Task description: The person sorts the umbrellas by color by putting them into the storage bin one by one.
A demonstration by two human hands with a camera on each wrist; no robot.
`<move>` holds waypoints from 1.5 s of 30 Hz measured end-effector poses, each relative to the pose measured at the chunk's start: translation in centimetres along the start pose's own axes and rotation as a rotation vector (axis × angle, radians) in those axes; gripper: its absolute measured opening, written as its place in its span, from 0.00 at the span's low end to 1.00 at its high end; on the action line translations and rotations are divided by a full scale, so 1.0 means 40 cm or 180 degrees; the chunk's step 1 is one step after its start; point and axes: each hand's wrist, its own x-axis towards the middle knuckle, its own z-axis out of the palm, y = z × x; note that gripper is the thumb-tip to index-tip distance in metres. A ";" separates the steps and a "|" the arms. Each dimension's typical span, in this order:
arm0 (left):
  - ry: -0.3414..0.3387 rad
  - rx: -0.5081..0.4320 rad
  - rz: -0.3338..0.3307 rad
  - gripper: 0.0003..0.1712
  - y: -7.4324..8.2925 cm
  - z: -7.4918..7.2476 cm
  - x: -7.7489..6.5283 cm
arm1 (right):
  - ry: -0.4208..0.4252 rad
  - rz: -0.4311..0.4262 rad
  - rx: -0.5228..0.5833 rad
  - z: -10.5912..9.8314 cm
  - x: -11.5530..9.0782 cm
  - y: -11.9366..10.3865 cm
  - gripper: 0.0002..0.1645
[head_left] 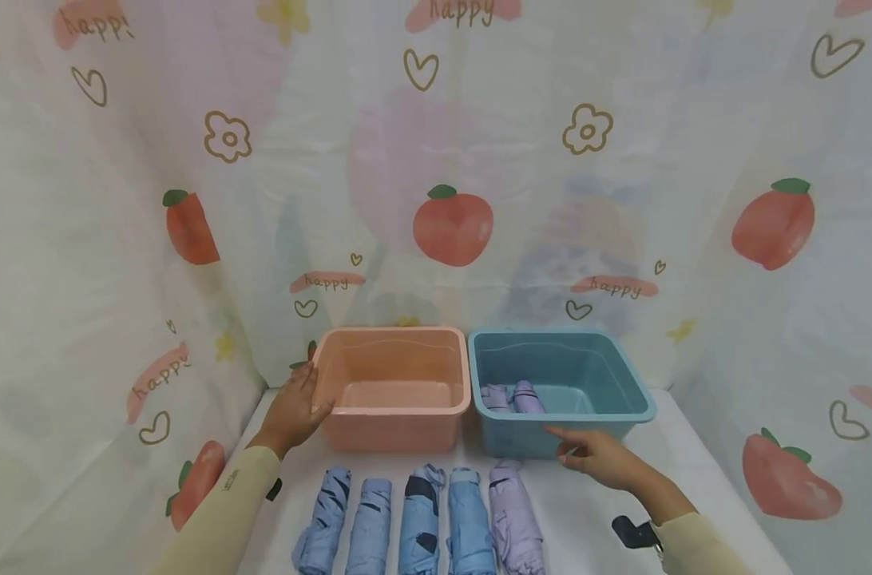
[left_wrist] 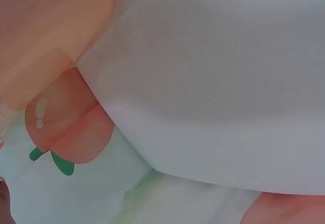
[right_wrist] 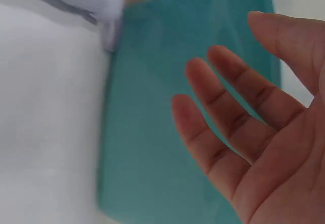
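Note:
At the left end of a peach-coloured plastic bin [head_left: 393, 431], my left hand [head_left: 292, 407] rests with extended fingers against the rim. My right hand [head_left: 601, 457] is in front of a teal bin [head_left: 515, 439], holding nothing. The right wrist view shows its fingers spread and loosely bent before the teal wall. Two lilac folded umbrellas [head_left: 528, 398] lie in the teal bin's left part. Before the bins is a row of folded umbrellas: a lilac one [head_left: 517, 523] at the right, a plain blue one [head_left: 469, 523] beside it, then several blue ones with dark marks [head_left: 420, 523].
Both bins stand side by side at the back of a white table [head_left: 587, 527]. A patterned curtain [head_left: 450, 303] with fruit and hearts closes off the back and sides. Black wrist straps [head_left: 633, 533] sit near both sleeves.

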 end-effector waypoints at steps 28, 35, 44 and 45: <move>0.0122 -0.0015 0.0036 0.44 -0.002 0.011 -0.003 | -0.0326 0.0034 -0.0087 0.302 0.032 0.041 0.41; 0.0054 -0.0036 -0.0048 0.44 0.007 0.008 0.004 | -0.0087 -0.0080 -0.0058 0.298 0.027 0.037 0.38; 0.0079 -0.0006 -0.0052 0.44 0.011 0.005 -0.005 | -0.0153 -0.0045 -0.0759 0.183 -0.020 -0.004 0.37; 0.0074 -0.0020 -0.0053 0.45 0.011 0.003 -0.007 | -0.0155 -0.0055 -0.0891 0.167 -0.026 -0.011 0.37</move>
